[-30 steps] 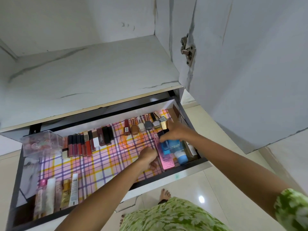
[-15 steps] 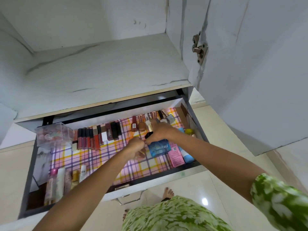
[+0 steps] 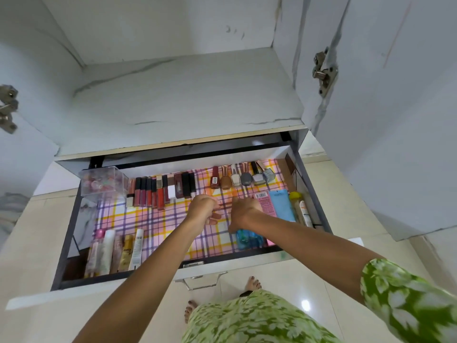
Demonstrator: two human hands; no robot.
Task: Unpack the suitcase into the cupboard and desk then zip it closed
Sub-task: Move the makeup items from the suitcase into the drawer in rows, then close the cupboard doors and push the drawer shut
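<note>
An open cupboard drawer (image 3: 66, 233) lined with pink plaid paper (image 3: 160, 219) holds cosmetics. My right hand (image 3: 243, 212) reaches into its right half, fingers curled over the top end of a blue bottle (image 3: 249, 240). The bottle lies near the drawer's front edge, partly hidden under my wrist. My left hand (image 3: 205, 209) hovers just left of it with curled fingers and nothing visible in it. A pink box (image 3: 265, 204), a blue tube (image 3: 282, 206) and a yellow-capped bottle (image 3: 299, 209) lie to the right. No suitcase is in view.
Lip glosses (image 3: 158, 191) and nail polishes (image 3: 237, 177) line the drawer's back; a clear box (image 3: 103, 181) sits at back left, tubes (image 3: 116, 251) at front left. Above is a bare cupboard shelf (image 3: 185, 100). An open door (image 3: 395, 120) stands right. My feet (image 3: 252, 284) are below.
My right hand has carried the blue bottle from beside the pink box toward the drawer's front and laid it there. My left hand has drawn off the bottle. The camera has tilted up.
</note>
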